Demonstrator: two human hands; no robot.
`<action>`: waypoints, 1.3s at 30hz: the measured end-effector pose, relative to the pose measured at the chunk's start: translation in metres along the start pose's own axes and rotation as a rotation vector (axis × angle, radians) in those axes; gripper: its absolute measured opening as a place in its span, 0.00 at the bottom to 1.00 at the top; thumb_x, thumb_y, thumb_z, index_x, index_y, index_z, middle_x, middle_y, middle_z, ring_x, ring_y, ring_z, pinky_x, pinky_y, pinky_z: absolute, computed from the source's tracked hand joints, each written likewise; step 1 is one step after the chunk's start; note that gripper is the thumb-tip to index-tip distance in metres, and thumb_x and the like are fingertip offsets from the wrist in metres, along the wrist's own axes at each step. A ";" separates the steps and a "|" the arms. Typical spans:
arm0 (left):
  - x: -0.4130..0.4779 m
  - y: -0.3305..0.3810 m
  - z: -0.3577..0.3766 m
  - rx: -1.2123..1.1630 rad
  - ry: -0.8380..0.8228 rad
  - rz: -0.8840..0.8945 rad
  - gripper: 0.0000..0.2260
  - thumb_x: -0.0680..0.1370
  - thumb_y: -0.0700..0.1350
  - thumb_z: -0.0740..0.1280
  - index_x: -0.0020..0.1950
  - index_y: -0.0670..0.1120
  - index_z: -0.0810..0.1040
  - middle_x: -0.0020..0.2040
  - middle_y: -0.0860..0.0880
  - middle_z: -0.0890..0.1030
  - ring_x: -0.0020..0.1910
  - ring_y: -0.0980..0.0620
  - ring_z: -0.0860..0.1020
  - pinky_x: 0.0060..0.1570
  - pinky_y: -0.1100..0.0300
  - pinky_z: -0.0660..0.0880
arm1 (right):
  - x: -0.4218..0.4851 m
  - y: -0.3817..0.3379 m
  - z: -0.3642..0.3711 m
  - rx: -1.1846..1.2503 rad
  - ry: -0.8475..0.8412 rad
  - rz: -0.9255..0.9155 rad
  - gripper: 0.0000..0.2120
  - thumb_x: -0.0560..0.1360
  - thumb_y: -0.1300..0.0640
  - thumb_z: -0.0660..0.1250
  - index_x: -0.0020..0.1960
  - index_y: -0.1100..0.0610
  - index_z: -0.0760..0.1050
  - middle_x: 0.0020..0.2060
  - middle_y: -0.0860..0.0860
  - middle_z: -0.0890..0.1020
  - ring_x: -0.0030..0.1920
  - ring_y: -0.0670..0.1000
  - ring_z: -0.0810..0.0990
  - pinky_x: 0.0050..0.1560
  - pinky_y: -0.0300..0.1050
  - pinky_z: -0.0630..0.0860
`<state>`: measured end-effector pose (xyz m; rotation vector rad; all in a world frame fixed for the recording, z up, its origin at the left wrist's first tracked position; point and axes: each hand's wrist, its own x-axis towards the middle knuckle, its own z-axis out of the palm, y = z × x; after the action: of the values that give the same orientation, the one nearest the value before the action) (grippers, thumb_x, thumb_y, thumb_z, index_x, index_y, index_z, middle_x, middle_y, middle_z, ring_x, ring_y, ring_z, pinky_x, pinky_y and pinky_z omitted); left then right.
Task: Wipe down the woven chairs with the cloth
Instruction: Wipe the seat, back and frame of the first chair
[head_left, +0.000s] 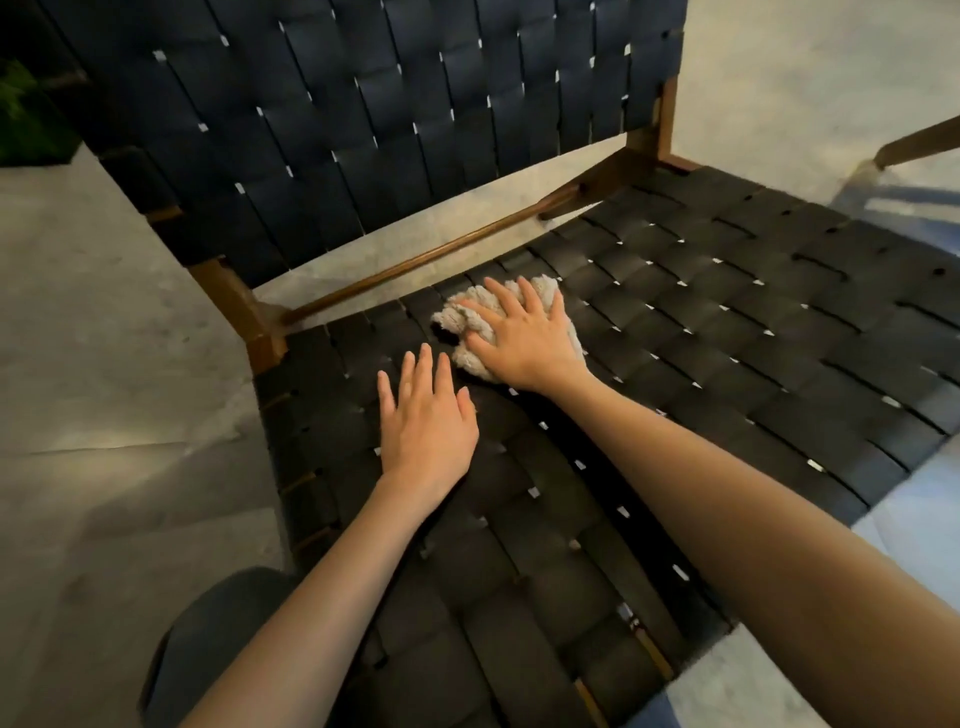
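At the far left edge, green leaves of a plant (18, 104) show in deep shadow above a mottled grey concrete floor (104, 364). The woven chair (727, 338) fills the middle: wide, flat, dark straps interlaced in a basket pattern form both the upright backrest (363, 104) and the broad seat, with pale floor glinting through the small gaps. A smooth brown wooden frame (244, 317) joins them, with a slim round rail (441, 252) crossing behind the seat.

The left hand (423, 421) lies flat on the seat's near-left part, fingers straight and relaxed, holding nothing. Just right and farther, the right hand (524, 338) presses down with spread, extended fingers on a bunched, nubby beige cloth (457, 319), which rests on the seat near the rail.
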<state>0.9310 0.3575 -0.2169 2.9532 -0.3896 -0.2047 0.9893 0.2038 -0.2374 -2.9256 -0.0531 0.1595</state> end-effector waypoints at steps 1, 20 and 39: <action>0.002 0.001 0.001 0.004 0.013 -0.005 0.24 0.83 0.52 0.48 0.78 0.46 0.51 0.78 0.46 0.49 0.77 0.49 0.46 0.73 0.46 0.42 | 0.016 0.000 0.002 0.004 0.007 -0.014 0.25 0.79 0.37 0.46 0.75 0.36 0.50 0.77 0.48 0.50 0.76 0.58 0.43 0.71 0.67 0.36; 0.018 0.015 0.005 0.007 -0.079 -0.027 0.24 0.82 0.55 0.44 0.78 0.53 0.46 0.78 0.45 0.44 0.77 0.45 0.42 0.72 0.43 0.39 | 0.012 0.040 -0.006 0.026 -0.023 0.062 0.27 0.78 0.37 0.47 0.76 0.39 0.49 0.77 0.49 0.50 0.76 0.56 0.41 0.71 0.61 0.36; -0.027 0.057 0.001 -0.075 -0.224 0.144 0.22 0.82 0.58 0.45 0.77 0.58 0.51 0.78 0.49 0.50 0.77 0.44 0.45 0.72 0.42 0.41 | -0.250 0.053 -0.071 -0.107 0.202 0.473 0.24 0.74 0.38 0.53 0.68 0.40 0.69 0.71 0.45 0.68 0.75 0.52 0.56 0.73 0.59 0.48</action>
<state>0.8911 0.3096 -0.2054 2.8213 -0.6067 -0.5218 0.7501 0.1257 -0.1538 -2.9871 0.6827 -0.0706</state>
